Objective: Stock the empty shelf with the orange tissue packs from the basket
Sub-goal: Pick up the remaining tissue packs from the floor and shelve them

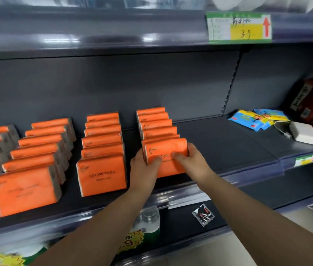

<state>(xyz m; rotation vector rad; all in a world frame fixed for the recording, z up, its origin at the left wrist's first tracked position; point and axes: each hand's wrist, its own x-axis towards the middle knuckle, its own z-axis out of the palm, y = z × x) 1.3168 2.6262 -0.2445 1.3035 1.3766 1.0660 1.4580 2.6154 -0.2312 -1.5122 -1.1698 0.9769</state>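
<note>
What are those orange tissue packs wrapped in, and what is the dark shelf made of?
The orange tissue packs look wrapped in thin plastic film: smooth, faintly shiny, with soft rounded corners. The dark shelf seems to be painted metal, matte grey, with a slotted upright at the back. Its front edge strip looks like clear glossy plastic, since it catches glare.

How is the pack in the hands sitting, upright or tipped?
Upright: the tissue pack stands on edge, face forward, in line with the row behind; left hand and right hand grip its sides.
</note>
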